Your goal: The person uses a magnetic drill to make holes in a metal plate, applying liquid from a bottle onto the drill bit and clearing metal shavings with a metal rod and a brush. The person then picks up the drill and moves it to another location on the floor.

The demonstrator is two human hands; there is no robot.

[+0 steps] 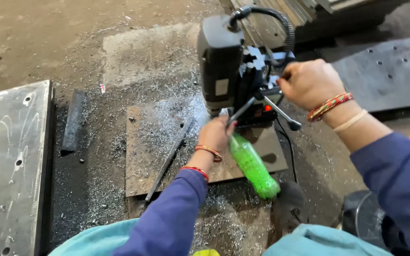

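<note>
**Drilling steel plate, bottle in hand**

The left hand (pixel 216 134) grips a green bottle (pixel 254 166) beside the drill (pixel 228 66) on the steel plate (pixel 153 156) on the floor. The right hand (pixel 309 83) clasps the feed handle (pixel 281 111). Loose shavings (pixel 167 123) risk cutting fingers near the bit.

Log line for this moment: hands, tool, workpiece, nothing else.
left hand: grips green bottle, neck toward drill | right hand: on feed handle | magnetic drill: upright on steel plate | shavings around
</note>
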